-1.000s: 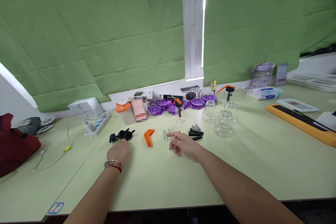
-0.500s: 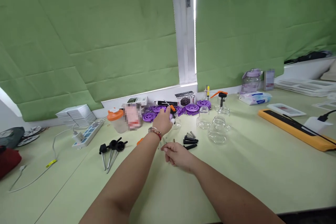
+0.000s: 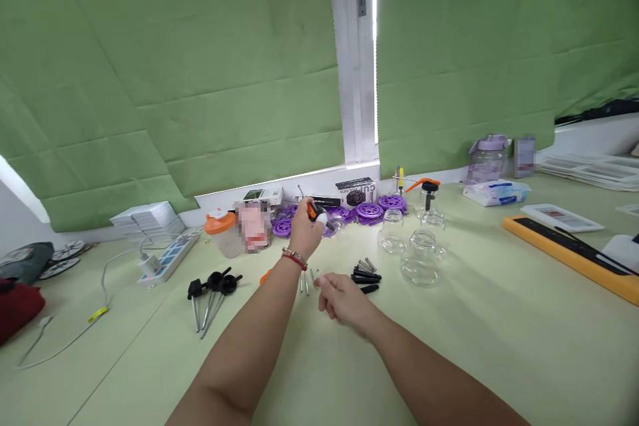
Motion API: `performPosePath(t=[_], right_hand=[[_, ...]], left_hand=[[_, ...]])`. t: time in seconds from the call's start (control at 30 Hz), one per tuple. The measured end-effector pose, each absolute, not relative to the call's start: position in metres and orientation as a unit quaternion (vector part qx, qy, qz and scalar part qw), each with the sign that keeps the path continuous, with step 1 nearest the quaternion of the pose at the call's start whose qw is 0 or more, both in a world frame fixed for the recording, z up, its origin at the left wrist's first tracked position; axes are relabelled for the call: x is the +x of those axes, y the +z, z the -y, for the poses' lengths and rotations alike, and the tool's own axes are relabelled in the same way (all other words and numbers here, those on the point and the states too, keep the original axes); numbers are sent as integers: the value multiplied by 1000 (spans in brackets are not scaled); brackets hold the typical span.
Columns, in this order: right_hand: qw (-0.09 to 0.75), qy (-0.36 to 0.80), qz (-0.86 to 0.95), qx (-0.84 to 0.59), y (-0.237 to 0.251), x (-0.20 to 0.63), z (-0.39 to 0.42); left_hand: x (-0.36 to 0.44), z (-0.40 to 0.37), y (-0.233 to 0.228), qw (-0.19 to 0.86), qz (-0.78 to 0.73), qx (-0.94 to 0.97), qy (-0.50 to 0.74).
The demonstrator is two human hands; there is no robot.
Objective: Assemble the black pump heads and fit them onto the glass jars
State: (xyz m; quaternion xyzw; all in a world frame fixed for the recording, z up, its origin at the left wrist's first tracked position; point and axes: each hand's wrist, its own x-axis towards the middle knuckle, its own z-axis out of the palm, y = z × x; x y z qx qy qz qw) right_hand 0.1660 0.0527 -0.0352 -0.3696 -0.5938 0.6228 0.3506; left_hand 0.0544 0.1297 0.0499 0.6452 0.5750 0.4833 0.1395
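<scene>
My left hand, with a bracelet on the wrist, is closed around an orange-and-black piece with a thin metal rod that points up and left. A white bit shows beside its thumb; what it is I cannot make out. Closer to me, my right hand is closed, its fingertips pinching at a thin metal pin near the tabletop. A few similar metal pins lie just left of those fingers. Black rod-like parts and springs rest right of my right hand.
Purple wheel-shaped parts line the wall behind my left hand. Clear glass jars stand at right, one topped with an orange lever. Black caps with metal rods, an orange-lidded cup and a power strip are at left.
My left hand has tilted and drawn slightly back, with the orange-and-black piece now showing more and its rod pointing higher. My right hand has shifted slightly right, uncovering more of the pins.
</scene>
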Motion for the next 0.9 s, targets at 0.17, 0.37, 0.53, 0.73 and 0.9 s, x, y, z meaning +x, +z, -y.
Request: performPosePath(t=[0.17, 0.37, 0.53, 0.73, 0.9], right_hand=[[463, 772, 363, -240, -8, 178, -48], [411, 803, 357, -241, -10, 183, -47], [412, 721, 486, -272, -18, 181, -47], [411, 532, 685, -282, -6, 188, -39], [406, 352, 799, -269, 6, 199, -35]], left_hand=[[32, -54, 51, 298, -407, 560, 657], [19, -6, 14, 374, -341, 519, 688], [7, -11, -3, 349, -492, 473, 642], [-5, -20, -3, 382, -541, 447, 601], [-3, -19, 0, 460, -533, 396, 589]])
